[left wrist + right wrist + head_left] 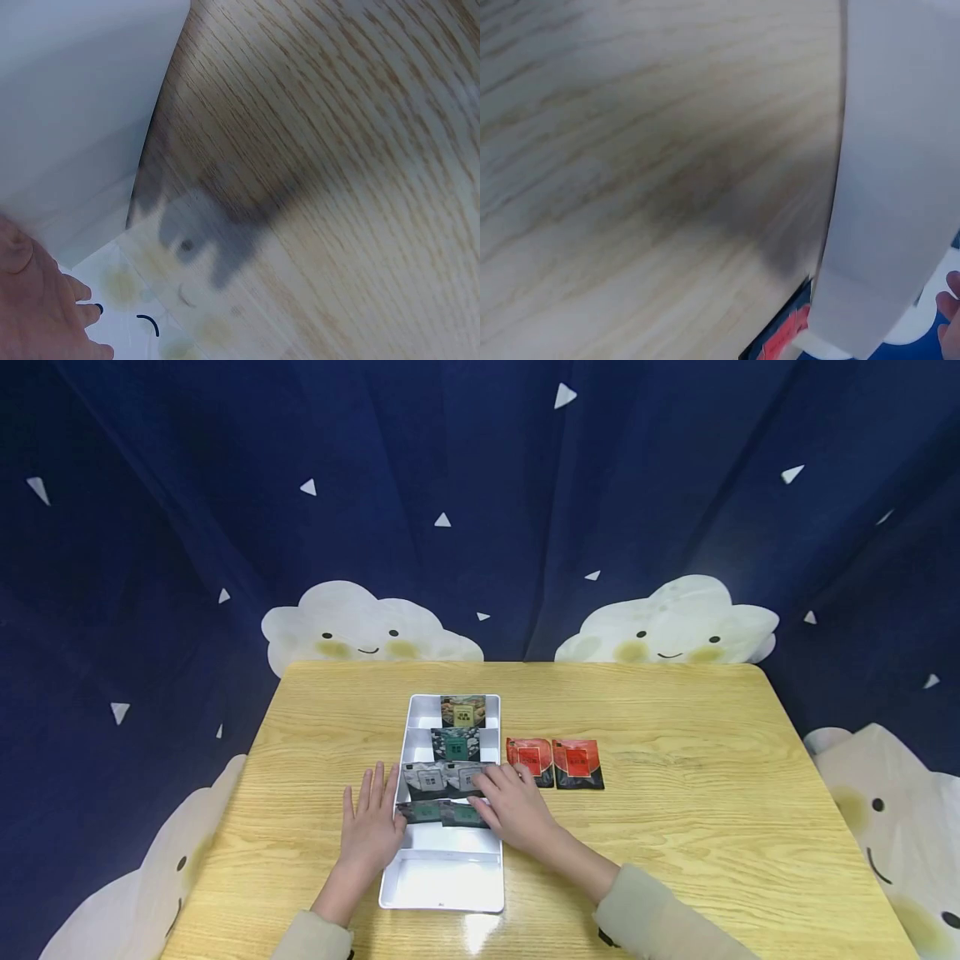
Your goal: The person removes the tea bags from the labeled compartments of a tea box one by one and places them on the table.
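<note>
A dark blue fabric backdrop (480,452) borders the far, left and right sides of the wooden table (712,827). The fabric hangs in soft folds and bears scattered white triangles (442,522). Smiling white clouds (675,618) with yellow cheeks line its lower portion. The tabletop has pale yellow grain and rounded far corners. A bright light reflection (478,931) marks its near portion, left of centre.
</note>
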